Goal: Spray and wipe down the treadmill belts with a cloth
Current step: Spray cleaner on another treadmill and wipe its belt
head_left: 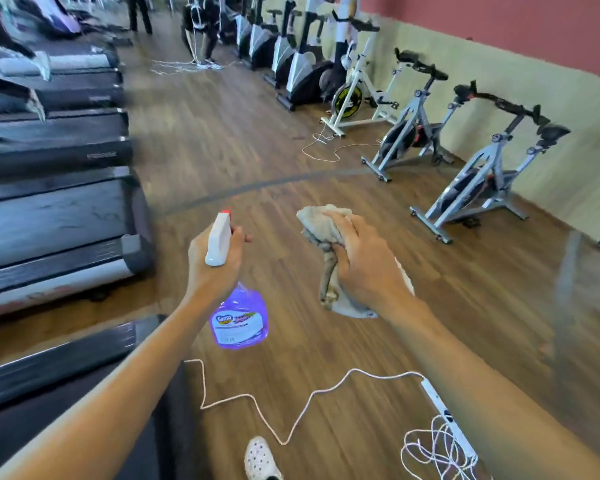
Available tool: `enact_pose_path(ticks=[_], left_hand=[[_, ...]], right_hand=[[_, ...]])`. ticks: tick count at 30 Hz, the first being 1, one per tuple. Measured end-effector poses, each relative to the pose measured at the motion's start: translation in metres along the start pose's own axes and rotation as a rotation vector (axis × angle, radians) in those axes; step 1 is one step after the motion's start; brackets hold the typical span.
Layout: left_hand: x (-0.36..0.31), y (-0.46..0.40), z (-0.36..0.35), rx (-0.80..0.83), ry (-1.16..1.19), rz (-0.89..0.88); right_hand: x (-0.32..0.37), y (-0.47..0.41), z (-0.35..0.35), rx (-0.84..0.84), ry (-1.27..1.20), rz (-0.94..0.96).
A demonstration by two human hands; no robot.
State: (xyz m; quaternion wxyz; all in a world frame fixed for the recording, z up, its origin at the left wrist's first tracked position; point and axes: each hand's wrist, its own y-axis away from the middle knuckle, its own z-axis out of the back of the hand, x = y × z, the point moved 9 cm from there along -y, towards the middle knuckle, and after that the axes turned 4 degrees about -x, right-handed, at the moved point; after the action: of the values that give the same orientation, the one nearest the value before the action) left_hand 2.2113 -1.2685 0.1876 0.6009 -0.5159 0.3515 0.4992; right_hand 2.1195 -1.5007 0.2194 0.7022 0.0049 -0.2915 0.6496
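The left hand (219, 258) is wrapped around the neck of the spray bottle (238, 317), just under its white trigger head, with a finger up by the trigger; the purple body hangs below the fist. The bottle looks like thin plastic holding some liquid, so it is probably light but bottom-heavy and inclined to swing, and the neck seems the sensible place to hold it, since the smooth labelled body could slip in a damp palm. The right hand (361, 261) clenches a bunched beige cloth (321, 223), with folds spilling above and below the fist. Soft and limp, it gives no resistance, and would likely wipe better spread flat under the palm than balled up. Both are held over the wooden floor (326, 348). The treadmill belts (49, 220) lie to the left, apart from both hands, the nearest treadmill by the left forearm. A white cord (291, 427) trails across the floor below.
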Motion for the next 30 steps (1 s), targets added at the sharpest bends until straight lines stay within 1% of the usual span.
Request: enact_pose_path(ticks=[4, 6, 10, 15, 19, 21, 23, 27, 30], left_hand=[[0.034, -0.076, 0.001, -0.012, -0.036, 0.036], [0.039, -0.119, 0.005, -0.008, -0.054, 0.007], [0.065, -0.189, 0.017, -0.077, -0.079, -0.001], [0.122, -0.261, 0.032, -0.223, -0.088, 0.105], [0.159, -0.32, 0.035, -0.355, -0.075, 0.186], [0.171, -0.352, 0.039, -0.432, -0.069, 0.215], [0.175, -0.388, 0.041, -0.509, -0.077, 0.204], [0.174, -0.45, 0.046, -0.641, 0.004, 0.203], [0.188, -0.479, 0.06, -0.761, -0.02, 0.209]], right_hand=[[-0.001, -0.085, -0.034, 0.02, -0.015, 0.026], [0.0, -0.128, -0.05, 0.028, -0.029, 0.041], [-0.001, -0.201, -0.081, 0.018, -0.094, 0.072], [-0.012, -0.3, -0.144, 0.084, -0.146, 0.105], [-0.008, -0.389, -0.197, 0.101, -0.199, 0.224], [-0.004, -0.437, -0.227, 0.135, -0.218, 0.275], [0.007, -0.491, -0.258, 0.199, -0.249, 0.333], [0.038, -0.579, -0.311, 0.326, -0.288, 0.479], [0.072, -0.631, -0.347, 0.364, -0.297, 0.599]])
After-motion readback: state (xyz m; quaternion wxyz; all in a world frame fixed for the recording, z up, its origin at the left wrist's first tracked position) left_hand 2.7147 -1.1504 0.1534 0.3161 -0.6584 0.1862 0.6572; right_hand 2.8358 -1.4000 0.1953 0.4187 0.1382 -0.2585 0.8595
